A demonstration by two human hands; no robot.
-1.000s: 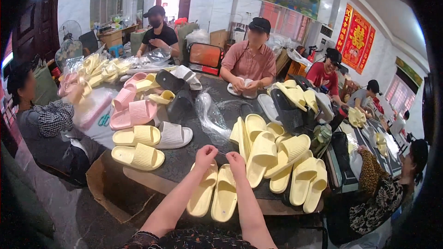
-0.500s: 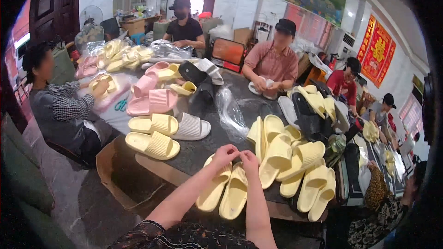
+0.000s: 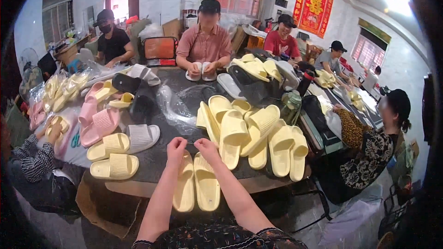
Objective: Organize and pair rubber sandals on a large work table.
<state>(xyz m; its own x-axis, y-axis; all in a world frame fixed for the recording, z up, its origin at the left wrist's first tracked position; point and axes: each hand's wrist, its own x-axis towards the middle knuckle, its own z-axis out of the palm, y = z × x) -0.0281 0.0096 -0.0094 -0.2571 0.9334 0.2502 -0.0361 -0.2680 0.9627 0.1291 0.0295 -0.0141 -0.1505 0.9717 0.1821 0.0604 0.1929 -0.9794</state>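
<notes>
My left hand and my right hand are held a little apart above a pair of yellow slides at the table's near edge. The fingers of both are pinched together; whatever they hold is too small to make out. Below them lie the left yellow slide and the right yellow slide, toes away from me and partly covered by my hands. Just beyond my hands is a clear plastic bag, crumpled on the dark tabletop. A pile of yellow slides rises close to my right hand.
Grey, pink and yellow slides lie on the left. Black slides are heaped farther back, with a green bottle nearby. Several co-workers sit around, one opposite holding white slippers. A cardboard box stands below the table's left edge.
The view has swung to the right, so the table's things appear farther left. My hands, close together before, have drawn somewhat apart, still pinched. The yellow pair remains under them.
</notes>
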